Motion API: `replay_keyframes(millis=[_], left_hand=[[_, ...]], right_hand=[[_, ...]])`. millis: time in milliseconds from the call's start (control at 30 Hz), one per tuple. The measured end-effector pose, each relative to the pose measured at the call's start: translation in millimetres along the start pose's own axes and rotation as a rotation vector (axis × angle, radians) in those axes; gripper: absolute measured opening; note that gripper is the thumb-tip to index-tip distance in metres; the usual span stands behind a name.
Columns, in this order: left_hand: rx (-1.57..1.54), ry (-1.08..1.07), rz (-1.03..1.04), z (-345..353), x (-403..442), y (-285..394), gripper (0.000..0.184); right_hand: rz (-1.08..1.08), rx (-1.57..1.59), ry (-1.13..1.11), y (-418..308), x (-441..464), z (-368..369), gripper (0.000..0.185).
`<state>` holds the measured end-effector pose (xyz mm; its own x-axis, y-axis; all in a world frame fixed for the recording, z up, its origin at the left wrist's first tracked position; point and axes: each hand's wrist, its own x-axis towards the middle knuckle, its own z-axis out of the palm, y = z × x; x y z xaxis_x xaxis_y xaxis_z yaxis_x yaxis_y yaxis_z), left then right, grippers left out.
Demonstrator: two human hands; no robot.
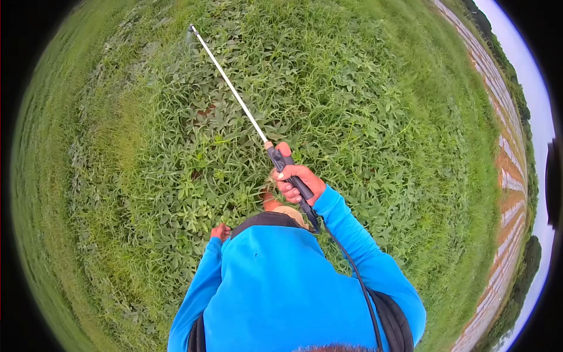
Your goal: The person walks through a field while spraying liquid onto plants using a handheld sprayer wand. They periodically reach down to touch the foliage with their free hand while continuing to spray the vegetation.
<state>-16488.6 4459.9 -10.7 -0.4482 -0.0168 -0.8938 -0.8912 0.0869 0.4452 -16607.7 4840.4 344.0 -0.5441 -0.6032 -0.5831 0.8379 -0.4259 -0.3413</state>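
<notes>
My right hand (299, 183) is wrapped round the black handle of a spray wand (231, 88). Its thin pale tube points up and to the left, over the plants, and ends in a dark nozzle (192, 28). From the bottom of the handle a black hose (352, 264) runs back along my right arm. Low at my left side, my left hand (221, 232) hangs near the leaves, its fingers curled; whether anything is in them I cannot make out.
Dense green leafy plants (193, 193) and tall grass (316, 88) surround me. Part of a bare leg (271, 202) shows among the leaves. Dark straps (394, 320) lie over my blue sleeves. Off to the right run pale strips (510, 182) over reddish soil, with trees (531, 264) beyond.
</notes>
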Motion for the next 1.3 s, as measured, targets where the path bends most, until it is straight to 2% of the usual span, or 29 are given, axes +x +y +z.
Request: replay_keyframes(millis=[33,133,167,233,267,400,467,533,567,667,767,833,867,900,967,1000,1067,1100,1133,1200,1300], left_hand=[[0.008,-0.001,-0.005,4.3,1.1,15.8,0.041],[0.021,0.019,-0.178,21.6,19.4,78.1,0.041],[0.033,0.017,-0.181,27.6,31.2,99.9,0.041],[0.044,-0.051,-0.143,40.8,59.6,139.6,0.039],[0.049,-0.009,-0.078,51.0,68.4,158.4,0.04],[0.074,-0.042,-0.036,88.8,90.3,258.4,0.037],[0.071,-0.082,0.098,102.0,94.7,293.9,0.036],[0.062,-0.077,0.138,108.0,95.0,319.9,0.036],[0.055,-0.074,0.176,111.7,94.8,328.1,0.035],[0.058,-0.051,0.096,109.2,98.5,330.3,0.036],[0.105,0.031,0.055,93.2,107.0,308.6,0.035],[0.034,-0.081,0.139,83.3,99.2,295.0,0.034],[0.159,0.046,0.158,83.3,91.2,292.9,0.037],[0.161,0.053,0.16,79.5,88.0,286.8,0.037],[0.573,0.146,0.553,66.1,87.2,275.8,0.044],[0.521,0.13,0.448,63.2,86.3,280.4,0.046],[0.547,0.115,0.43,53.0,103.7,282.3,0.044],[0.571,0.087,0.415,48.0,119.6,279.1,0.042],[0.607,-0.001,0.547,45.2,138.8,273.6,0.04],[0.782,0.035,0.543,56.3,134.5,295.2,0.043],[0.734,0.163,0.422,72.5,129.5,319.3,0.049]], right_hand=[[-0.001,0.009,0.002,-12.7,-1.2,-13.4,0.016],[-0.131,0.059,0.256,-56.3,-14.8,-51.9,0.019],[-0.182,0.055,0.333,-70.9,-22.4,-62.8,0.02],[-0.288,0.075,0.469,-93.8,-35.2,-94.1,0.019],[-0.335,0.103,0.545,-103.1,-42.1,-111.0,0.018],[-0.506,0.202,0.785,-140.3,-74.5,-164.5,0.018],[-0.554,0.233,0.844,-156.7,-93.5,-181.5,0.019],[-0.628,0.245,1.054,-171.3,-106.1,-206.9,0.021],[-0.621,0.242,1.052,-177.1,-108.7,-216.1,0.021],[-0.741,0.22,1.218,-187.0,-114.9,-232.4,0.025],[-0.785,0.252,1.185,-191.7,-110.3,-245.5,0.023],[-0.799,0.274,1.117,-193.4,-104.2,-241.6,0.021],[-0.78,0.295,1.042,-191.8,-100.8,-245.0,0.02],[-0.76,0.315,0.969,-190.0,-97.3,-247.9,0.019],[-0.742,0.373,0.885,-189.8,-87.4,-245.8,0.02],[-0.691,0.391,0.807,-190.1,-81.5,-238.7,0.02],[-0.606,0.43,0.63,-187.0,-67.8,-235.4,0.015],[-0.595,0.427,0.613,-186.9,-60.4,-234.4,0.015],[-0.545,0.437,0.466,-186.8,-52.3,-232.8,0.013],[-0.461,0.459,0.202,-189.7,-36.6,-224.1,0.01],[-0.343,0.447,0.032,-197.2,-11.1,-214.2,0.011]])
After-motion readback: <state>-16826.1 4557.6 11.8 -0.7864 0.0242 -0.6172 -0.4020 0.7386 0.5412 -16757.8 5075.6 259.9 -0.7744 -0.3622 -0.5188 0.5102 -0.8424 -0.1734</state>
